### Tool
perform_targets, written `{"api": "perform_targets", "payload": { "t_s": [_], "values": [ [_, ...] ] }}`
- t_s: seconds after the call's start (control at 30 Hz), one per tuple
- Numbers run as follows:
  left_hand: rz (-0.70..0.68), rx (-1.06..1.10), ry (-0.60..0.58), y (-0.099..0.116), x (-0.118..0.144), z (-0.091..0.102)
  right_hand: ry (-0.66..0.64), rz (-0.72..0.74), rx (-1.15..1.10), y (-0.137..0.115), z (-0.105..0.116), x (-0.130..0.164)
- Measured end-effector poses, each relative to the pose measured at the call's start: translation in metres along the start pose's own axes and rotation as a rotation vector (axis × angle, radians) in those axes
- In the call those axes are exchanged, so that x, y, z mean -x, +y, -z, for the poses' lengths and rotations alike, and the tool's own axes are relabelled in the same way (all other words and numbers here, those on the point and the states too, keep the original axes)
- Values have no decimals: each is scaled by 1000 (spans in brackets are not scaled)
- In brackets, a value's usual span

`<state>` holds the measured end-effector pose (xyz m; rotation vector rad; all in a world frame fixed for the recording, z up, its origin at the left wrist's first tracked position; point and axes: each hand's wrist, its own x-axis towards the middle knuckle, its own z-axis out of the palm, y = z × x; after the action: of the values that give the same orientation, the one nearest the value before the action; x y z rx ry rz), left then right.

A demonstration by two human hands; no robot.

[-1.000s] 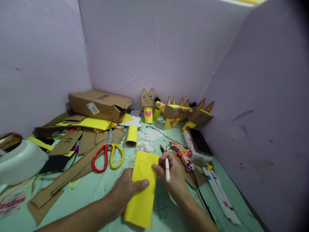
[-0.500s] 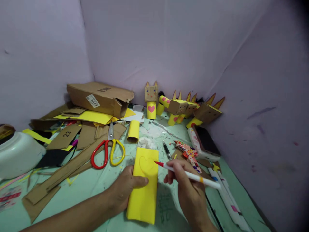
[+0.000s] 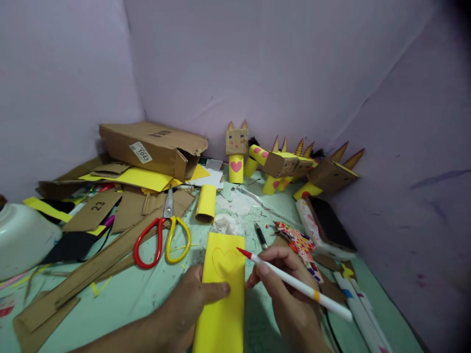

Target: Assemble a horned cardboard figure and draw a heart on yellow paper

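My left hand (image 3: 191, 306) presses down on a yellow paper strip (image 3: 222, 304) that lies on the green table, thumb across its middle. A heart outline (image 3: 225, 261) is drawn near the strip's far end. My right hand (image 3: 285, 289) grips a white marker with a red tip (image 3: 294, 284); the tip sits at the strip's right edge, beside the heart.
Red and yellow scissors (image 3: 164, 235) lie left of the strip, with a yellow paper tube (image 3: 206, 202) beyond. Cardboard scraps (image 3: 106, 255) and a cardboard box (image 3: 152, 149) fill the left. Cardboard cat figures (image 3: 279, 164) line the back wall. A phone (image 3: 329, 223) and a black pen (image 3: 261, 236) lie right.
My right hand turned the marker from upright in the fist to a writing grip and brought its red tip to the heart. The view shifted slightly, and the left hand kept holding the strip.
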<state>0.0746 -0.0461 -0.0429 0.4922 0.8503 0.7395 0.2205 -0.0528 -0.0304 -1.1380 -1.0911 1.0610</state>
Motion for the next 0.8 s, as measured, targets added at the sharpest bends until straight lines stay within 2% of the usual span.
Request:
{"api": "perform_targets", "payload": {
  "t_s": [0.07, 0.2, 0.37, 0.53, 0.8],
  "values": [
    [8, 9, -7, 1, 0, 0, 62, -28, -25, 2, 2, 2],
    [-8, 5, -72, 0, -2, 2, 143, -19, 112, 3, 0, 8],
    [-2, -46, -57, -3, -2, 1, 104, 122, 258, 11, -5, 10],
    [-4, -80, -48, -2, -1, -1, 109, 181, 308, 20, -2, 4],
    [9, -123, -20, -1, -1, -1, 114, 342, 457, 15, -4, -3]
  ]
}}
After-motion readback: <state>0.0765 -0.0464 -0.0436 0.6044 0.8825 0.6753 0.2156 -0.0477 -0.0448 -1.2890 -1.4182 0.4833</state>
